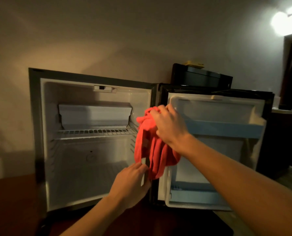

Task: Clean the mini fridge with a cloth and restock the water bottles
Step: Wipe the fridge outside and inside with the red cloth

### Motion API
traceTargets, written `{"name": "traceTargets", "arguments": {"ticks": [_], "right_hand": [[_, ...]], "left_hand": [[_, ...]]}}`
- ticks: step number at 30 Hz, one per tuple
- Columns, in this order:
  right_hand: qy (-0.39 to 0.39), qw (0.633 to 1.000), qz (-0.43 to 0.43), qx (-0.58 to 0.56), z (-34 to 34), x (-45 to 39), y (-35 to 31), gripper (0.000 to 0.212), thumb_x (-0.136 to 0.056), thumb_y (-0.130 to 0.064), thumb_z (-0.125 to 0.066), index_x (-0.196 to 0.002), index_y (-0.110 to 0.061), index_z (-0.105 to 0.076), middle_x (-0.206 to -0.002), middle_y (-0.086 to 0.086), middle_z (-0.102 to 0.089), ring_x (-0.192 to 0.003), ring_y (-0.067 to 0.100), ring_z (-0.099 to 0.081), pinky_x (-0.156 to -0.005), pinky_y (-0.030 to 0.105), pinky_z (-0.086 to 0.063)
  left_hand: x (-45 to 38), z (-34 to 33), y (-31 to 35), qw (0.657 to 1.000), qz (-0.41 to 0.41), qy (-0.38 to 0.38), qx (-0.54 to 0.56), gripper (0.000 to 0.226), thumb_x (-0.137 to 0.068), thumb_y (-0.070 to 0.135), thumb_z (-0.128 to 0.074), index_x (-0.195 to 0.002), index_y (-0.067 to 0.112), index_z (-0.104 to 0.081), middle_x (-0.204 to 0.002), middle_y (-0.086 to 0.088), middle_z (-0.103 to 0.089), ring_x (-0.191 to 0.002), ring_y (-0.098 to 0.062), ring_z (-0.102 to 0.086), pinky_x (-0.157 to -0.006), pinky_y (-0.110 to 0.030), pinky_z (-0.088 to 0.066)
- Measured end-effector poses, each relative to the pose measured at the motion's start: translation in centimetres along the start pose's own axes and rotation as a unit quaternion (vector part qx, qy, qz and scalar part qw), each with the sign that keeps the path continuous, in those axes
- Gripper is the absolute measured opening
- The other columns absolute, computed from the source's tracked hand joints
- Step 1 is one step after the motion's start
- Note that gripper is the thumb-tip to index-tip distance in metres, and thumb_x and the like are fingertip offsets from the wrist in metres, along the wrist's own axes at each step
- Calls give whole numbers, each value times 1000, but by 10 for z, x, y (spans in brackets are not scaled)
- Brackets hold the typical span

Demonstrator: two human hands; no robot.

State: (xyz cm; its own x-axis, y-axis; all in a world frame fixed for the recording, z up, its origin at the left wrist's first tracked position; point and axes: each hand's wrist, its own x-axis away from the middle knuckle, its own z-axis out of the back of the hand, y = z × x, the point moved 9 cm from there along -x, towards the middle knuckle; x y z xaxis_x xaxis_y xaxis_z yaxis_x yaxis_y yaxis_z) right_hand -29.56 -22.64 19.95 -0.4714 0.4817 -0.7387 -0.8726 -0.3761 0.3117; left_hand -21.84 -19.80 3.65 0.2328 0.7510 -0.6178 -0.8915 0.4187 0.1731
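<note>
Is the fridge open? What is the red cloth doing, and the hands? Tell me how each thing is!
Mini fridge: open, no bottles inside.
Fridge door: swung wide open to the right.
Wire shelf: in place, bare.
Red cloth: bunched, hanging down.
Right hand: grips the cloth's top.
Left hand: at the cloth's lower edge; grip unclear.

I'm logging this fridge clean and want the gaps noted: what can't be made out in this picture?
Head view only:
- Right hand fingers: buried in the red cloth, so their grip is hidden.
- Fridge hinge edge: covered by the cloth and the left hand.
- Yellow item on the black box: too small and dim to identify.
- Water bottles: none in view.
- Door shelf contents: its blue rail hides them.
</note>
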Motion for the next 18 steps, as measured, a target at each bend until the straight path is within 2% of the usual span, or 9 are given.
{"name": "traceTargets", "arguments": {"ticks": [4,7,12,14,16,18], "right_hand": [[41,998,-46,-17,14,-17,20,59,-72,-3,-62,-130,-14,-53,-122,14,-56,-110,37,-47,-90,44,-48],[50,998,-41,12,-6,-4,10,58,-68,-3,-68,-124,-12,-57,-118,17,-59,-105,39,-52,-92,46,-47],[4,1000,-28,13,-51,40,-19,49,-62,-6,-75,-110,-11,-65,-105,18,-64,-92,39,-58,-82,43,-53],[-22,999,-28,-20,-60,51,-20,56,-61,-5,-76,-115,-13,-64,-111,16,-62,-99,39,-56,-86,44,-52],[-45,997,-23,-55,-56,52,-17,63,-65,-3,-71,-125,-15,-58,-122,13,-57,-108,38,-50,-97,45,-46],[-38,996,-30,-76,-41,42,-9,64,-70,-2,-67,-131,-16,-54,-128,10,-53,-113,36,-47,-101,43,-42]], "left_hand": [[-6,7,-4,1000,1,4,-9,26,-90,39,-48,-111,26,-56,-113,8,-59,-107,-14,-55,-87,-32,-47],[-5,10,-9,1000,7,4,-5,28,-89,39,-51,-113,26,-57,-115,9,-60,-106,-15,-57,-85,-32,-48],[4,18,-24,999,33,18,-21,24,-88,37,-53,-109,27,-59,-109,8,-62,-104,-17,-59,-81,-31,-45],[8,19,-28,999,44,16,-25,26,-89,38,-53,-111,27,-59,-112,8,-61,-106,-15,-58,-82,-31,-45],[10,20,-28,999,42,14,-30,27,-88,40,-51,-109,27,-59,-110,8,-62,-106,-15,-58,-81,-31,-46],[9,21,-27,999,39,17,-30,32,-86,47,-44,-104,26,-60,-105,8,-63,-102,-16,-60,-78,-32,-46]]}}
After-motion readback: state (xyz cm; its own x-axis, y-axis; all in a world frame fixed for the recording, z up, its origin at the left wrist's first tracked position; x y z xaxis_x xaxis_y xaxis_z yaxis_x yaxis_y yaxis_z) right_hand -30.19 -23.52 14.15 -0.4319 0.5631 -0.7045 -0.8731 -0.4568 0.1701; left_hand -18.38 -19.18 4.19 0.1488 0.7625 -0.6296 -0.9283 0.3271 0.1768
